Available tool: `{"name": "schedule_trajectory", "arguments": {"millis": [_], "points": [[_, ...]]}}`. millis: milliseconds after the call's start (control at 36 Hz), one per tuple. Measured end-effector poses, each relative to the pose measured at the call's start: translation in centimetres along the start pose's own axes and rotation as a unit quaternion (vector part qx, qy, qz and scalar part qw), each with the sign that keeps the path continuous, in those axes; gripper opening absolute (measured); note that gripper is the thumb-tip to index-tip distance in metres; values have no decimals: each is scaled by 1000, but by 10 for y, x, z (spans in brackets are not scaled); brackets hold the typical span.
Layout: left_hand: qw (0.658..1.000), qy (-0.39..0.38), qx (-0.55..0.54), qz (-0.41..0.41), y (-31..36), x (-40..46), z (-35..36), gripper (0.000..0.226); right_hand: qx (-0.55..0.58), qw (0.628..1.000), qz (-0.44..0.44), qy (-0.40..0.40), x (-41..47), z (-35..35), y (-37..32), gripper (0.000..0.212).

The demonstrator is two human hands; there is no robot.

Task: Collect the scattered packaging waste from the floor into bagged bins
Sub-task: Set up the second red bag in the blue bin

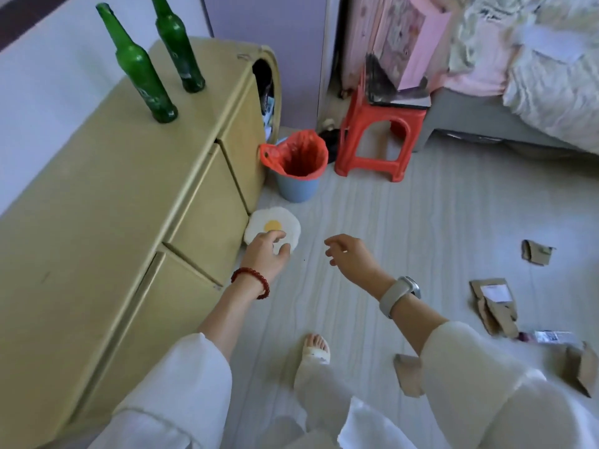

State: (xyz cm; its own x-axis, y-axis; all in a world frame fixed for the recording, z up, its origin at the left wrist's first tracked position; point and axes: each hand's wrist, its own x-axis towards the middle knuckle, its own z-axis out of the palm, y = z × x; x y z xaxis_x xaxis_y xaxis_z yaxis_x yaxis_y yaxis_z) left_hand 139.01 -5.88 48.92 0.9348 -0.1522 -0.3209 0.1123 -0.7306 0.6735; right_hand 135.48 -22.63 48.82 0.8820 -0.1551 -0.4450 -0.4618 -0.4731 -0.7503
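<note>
I see both hands, left hand (265, 251) and right hand (348, 254), loosely spread and empty above the floor (405, 228), cardboard scraps (494, 306) lying near the red-bagged bin (298, 170).

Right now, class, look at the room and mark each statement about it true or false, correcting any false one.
1. Both hands, left hand and right hand, hold nothing. True.
2. The bin has a blue bag. False: the bag is red; the bin itself is blue.
3. Two green bottles stand on the dresser. True.
4. The cardboard scraps are already in the bin. False: they lie on the floor.
5. The stool is red. True.
</note>
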Motion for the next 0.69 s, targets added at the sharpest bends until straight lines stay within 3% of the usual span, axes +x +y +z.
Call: {"name": "schedule_trajectory", "arguments": {"millis": [389,694], "points": [[999,-1,-31,-43,35,264,-55,33,-27,998,51,19,252,-55,-92,32],[997,-33,-37,-58,70,445,-53,32,-26,994,109,5,425,-91,-112,30]]}}
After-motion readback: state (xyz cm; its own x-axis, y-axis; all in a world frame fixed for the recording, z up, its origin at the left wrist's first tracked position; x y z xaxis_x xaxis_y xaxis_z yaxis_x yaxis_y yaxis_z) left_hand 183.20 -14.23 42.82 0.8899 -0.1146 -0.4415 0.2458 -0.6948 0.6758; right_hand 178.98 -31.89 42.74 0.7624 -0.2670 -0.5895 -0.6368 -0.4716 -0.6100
